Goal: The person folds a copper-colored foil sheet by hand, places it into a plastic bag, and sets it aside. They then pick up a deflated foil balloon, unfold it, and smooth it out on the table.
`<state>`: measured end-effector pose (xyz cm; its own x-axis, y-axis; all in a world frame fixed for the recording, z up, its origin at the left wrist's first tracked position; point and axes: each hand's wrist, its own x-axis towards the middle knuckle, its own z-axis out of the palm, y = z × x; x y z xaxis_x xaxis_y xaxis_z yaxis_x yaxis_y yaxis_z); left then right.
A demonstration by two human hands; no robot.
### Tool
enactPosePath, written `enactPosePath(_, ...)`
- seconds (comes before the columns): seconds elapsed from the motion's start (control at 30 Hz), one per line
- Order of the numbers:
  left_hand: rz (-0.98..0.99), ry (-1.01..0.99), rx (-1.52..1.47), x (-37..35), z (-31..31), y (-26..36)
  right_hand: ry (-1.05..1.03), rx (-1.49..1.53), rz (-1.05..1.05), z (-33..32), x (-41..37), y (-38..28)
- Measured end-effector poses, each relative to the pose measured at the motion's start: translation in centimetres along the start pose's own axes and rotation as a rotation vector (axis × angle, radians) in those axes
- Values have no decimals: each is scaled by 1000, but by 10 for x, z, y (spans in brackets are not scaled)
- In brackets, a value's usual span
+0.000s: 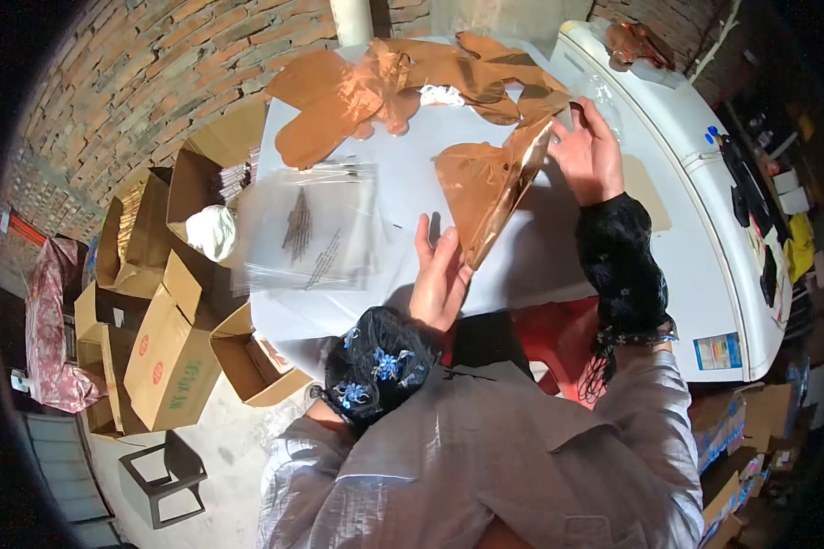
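Note:
A flat, creased copper-coloured foil balloon (485, 188) stands tilted over the table between my two hands. My left hand (439, 282) is palm up at its lower tip, with the foil lying against the fingers and some fingers stretched out. At the upper right edge, my right hand (590, 154) has the foil between its thumb and fingers. More flat copper foil pieces (316, 105) lie spread along the far side of the table. Left of my left hand rests a stack of clear plastic bags (316, 224) with printing on them.
The table (403, 178) has a white cover. Small white items (441, 95) lie among the foil. A white fridge-like cabinet (696, 220) borders the right side. Open cardboard boxes (169, 352) crowd the floor at left, near a dark stool (165, 476). Something red (558, 343) is under the table edge.

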<state>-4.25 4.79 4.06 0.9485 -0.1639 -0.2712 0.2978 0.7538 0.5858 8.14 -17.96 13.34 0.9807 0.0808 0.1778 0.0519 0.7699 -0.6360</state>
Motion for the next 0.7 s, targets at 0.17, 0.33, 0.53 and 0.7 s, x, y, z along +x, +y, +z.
enactPosePath(0.17, -79, -154, -232, 3, -7, -8, 251, -182, -96, -18, -12, 12)
enactPosePath(0.33, -130, -152, 181, 6, -10, 18, 280, -536, -84, -69, -40, 20)
enactPosePath(0.53, -195, -243, 623, 22, -44, 75, -64, -678, -3, -100, -93, 39)
enactPosePath(0.7, -133, -261, 843, 39, -83, 82, 166, -1346, 125, -125, -135, 38)
